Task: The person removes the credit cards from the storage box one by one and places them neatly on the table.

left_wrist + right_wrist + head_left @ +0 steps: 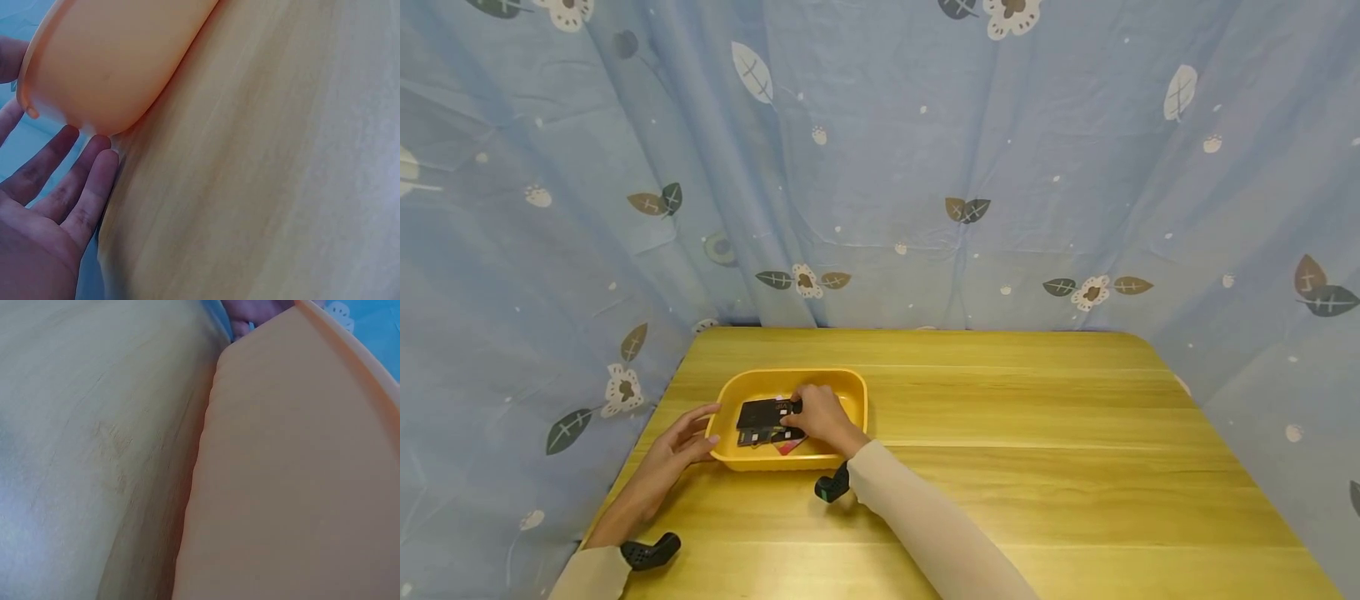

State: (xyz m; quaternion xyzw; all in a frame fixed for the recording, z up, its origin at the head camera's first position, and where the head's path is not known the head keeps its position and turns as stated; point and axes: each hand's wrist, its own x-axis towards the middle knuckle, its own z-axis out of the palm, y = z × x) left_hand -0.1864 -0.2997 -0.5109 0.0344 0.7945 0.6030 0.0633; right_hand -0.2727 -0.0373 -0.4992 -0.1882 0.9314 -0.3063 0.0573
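A yellow plastic basin (842, 462) sits on the left part of the wooden table. My left hand (679, 446) holds its left end, with thumb and a finger over the rim; in the left wrist view its other fingertips (103, 165) touch the outer wall. Inside the basin, my right hand (820, 412) pinches the right end of a black card (760, 414) with "VIP" lettering. Under it lie other dark cards (752, 437) and a red card (787, 447). In the right wrist view the basin's side wall (294, 456) hides the right hand and the cards.
The wooden table (1037, 467) extends to the right of the basin. A blue curtain (880, 167) with leaves and flowers hangs behind and along both sides. Black wrist devices (651, 552) are worn on both arms.
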